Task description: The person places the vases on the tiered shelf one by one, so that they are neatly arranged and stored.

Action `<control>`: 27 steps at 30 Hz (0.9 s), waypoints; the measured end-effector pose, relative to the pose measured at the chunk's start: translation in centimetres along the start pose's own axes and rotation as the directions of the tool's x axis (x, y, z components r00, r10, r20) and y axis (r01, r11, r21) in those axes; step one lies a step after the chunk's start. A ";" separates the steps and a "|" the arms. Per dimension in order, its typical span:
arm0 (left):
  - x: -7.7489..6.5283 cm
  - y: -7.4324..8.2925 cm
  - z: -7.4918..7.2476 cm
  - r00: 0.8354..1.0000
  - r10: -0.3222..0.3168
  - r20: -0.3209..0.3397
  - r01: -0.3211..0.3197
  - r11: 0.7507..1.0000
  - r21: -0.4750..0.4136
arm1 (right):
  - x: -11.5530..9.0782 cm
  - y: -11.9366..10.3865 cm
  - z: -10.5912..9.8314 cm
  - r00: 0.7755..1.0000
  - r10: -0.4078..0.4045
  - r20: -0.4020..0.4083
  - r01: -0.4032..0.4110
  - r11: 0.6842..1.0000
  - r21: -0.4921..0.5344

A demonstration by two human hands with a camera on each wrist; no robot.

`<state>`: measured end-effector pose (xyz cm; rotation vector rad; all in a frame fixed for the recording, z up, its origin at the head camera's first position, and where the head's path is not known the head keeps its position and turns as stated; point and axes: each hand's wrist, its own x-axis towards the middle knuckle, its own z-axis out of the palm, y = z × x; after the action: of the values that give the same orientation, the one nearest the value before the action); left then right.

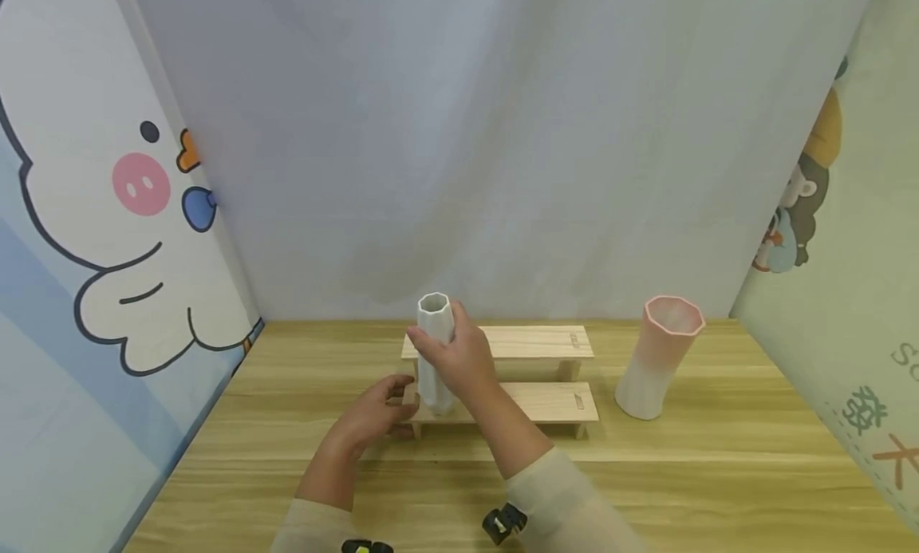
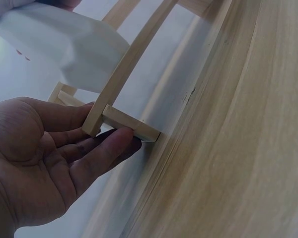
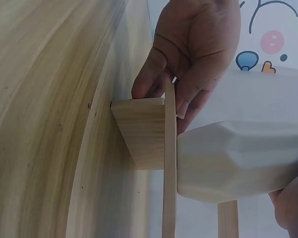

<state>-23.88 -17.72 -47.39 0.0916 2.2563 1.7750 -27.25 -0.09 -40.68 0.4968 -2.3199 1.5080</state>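
From here the white vase (image 1: 434,381) is at the left end of the lower step of the two-step stand (image 1: 546,401), abt upright, base on the board as far as I can tell. R hand (image 1: 465,357) is wrapped round its upper half, thumb across the front, other fingers mostly hidden behind; L hand (image 1: 375,411) pinches the stand's left end, thumb by the leg, fingers at the board's edge. Vase could be ceramic or plastic, can't tell; prob. light-to-moderate wt, stiff, a bit slippery w/ that smooth finish, & the rim might chip if knocked. Best hold is prob. the body below the rim, where the facets give fingers some flats. Shape: tall, slim, multi-sided mouth, angular facets tapering in at the base. Stand is pale, fine-grained wood, thin flat boards on short legs, w/ a small mark at the right end of each step; looks light, so it may slide if nudged. Pink vase (image 1: 649,369), R side of the table (image 1: 237,441), is waisted & faceted, pink fading to off-white downward; the surface under it is streaky, yellowish wood grain.
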 end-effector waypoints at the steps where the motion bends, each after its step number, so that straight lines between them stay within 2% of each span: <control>1: 0.0 0.0 0.0 1.000 0.000 0.002 0.000 1.000 -0.002 | 0.0 0.0 0.0 1.000 0.001 0.001 -0.001 1.000 0.000; 16: -0.2 0.0 0.0 1.000 0.003 -0.001 -0.003 1.000 0.010 | -0.2 -0.3 0.5 0.998 0.004 -0.062 -0.007 0.999 -0.043; 27: -0.2 0.0 -0.1 1.000 -0.007 0.003 0.007 1.000 0.003 | -0.3 -0.6 0.2 1.000 0.014 -0.018 -0.014 1.000 -0.003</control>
<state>-23.74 -17.86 -47.34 0.0871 2.2541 1.7670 -26.75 -0.45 -40.40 0.4651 -2.3168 1.5083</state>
